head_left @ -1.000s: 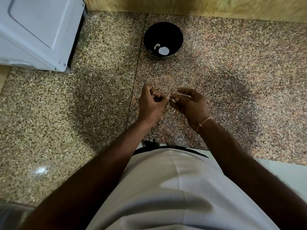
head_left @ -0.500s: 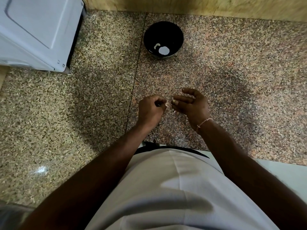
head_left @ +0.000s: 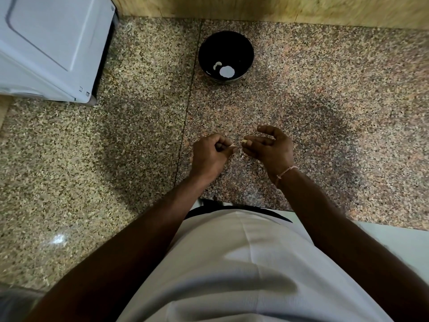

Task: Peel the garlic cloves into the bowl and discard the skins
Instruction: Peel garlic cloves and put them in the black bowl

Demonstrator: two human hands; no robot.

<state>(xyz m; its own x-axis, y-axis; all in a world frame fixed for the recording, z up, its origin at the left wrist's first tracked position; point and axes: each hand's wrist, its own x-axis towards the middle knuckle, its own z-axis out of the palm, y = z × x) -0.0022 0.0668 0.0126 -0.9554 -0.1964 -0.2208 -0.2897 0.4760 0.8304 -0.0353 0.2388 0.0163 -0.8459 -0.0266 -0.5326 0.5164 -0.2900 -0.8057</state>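
Head view: the left hand (head_left: pixel 212 154) and right hand (head_left: pixel 269 147) have drawn apart, each pinching a pale scrap, so a garlic clove (head_left: pixel 244 142) is likely shedding skin.

Speckled granite counter (head_left: pixel 116 159); white appliance (head_left: pixel 51 43) at far left corner (door panel visible); wooden wall (head_left: pixel 278 8) behind.

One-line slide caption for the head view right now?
Left hand pinches skin, right hand pinches a garlic clove, above the speckled counter; black bowl beyond.

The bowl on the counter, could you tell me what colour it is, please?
Black bowl, seen in the head view.
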